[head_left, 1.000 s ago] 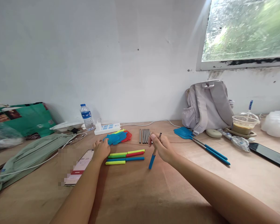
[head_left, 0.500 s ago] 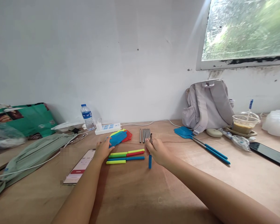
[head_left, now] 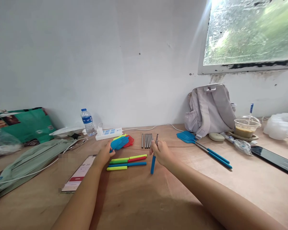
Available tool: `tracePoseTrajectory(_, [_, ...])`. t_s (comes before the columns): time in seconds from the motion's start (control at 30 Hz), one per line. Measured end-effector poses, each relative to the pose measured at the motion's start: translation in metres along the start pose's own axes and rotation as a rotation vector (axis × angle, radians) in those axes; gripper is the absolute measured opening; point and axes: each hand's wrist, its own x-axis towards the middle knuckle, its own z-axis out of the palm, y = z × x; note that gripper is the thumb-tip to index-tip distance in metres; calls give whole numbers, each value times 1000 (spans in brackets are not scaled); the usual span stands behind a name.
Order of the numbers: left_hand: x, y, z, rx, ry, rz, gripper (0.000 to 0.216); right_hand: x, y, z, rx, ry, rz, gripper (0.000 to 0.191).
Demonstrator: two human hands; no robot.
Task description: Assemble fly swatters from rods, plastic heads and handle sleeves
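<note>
My left hand [head_left: 105,156] is closed around the narrow end of a blue fly swatter head [head_left: 120,142], which lies over a yellow head [head_left: 117,137] and a red head [head_left: 130,140]. My right hand [head_left: 161,151] grips a metal rod with a blue handle [head_left: 153,165] on its lower end; the rod's tip [head_left: 156,136] points up and the handle slants toward me. Several metal tubes [head_left: 147,141] lie side by side just behind my right hand. Between my hands, coloured handles lie in rows, among them a red handle [head_left: 137,158] and a green handle [head_left: 119,162].
Blue fly swatters with rods and handles [head_left: 213,155] lie at right, before a grey backpack [head_left: 207,111]. Farther right are a drink cup [head_left: 246,127] and a dark phone [head_left: 275,159]. A lit phone [head_left: 78,174], power strip [head_left: 109,133] and water bottle [head_left: 87,121] are on the left.
My left fingers have closed on the narrow end of the blue head, which has shifted slightly toward me. The rod and handle in my right hand have tilted. The view has shifted slightly.
</note>
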Motion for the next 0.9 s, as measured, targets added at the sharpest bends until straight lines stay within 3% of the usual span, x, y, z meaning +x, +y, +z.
tracePoseTrajectory(0.13, [-3,6,-7,30,42,-30,44,-1,-4,1,2,-19,-16,49])
tracePoseTrajectory(0.47, [-4,8,-10,33,288,-63,32,-5,-6,3,28,-47,-47,49])
tracePoseTrajectory(0.53, [-6,11,-13,-75,362,-76,26,-5,-1,2,49,-65,-90,50])
tracePoseTrajectory(0.7, [-10,31,-21,-688,671,-273,20,2,8,-6,41,-96,-119,40])
tracePoseTrajectory(0.9, [-8,73,-11,-1058,723,-279,18,13,5,-39,-194,-204,-81,25])
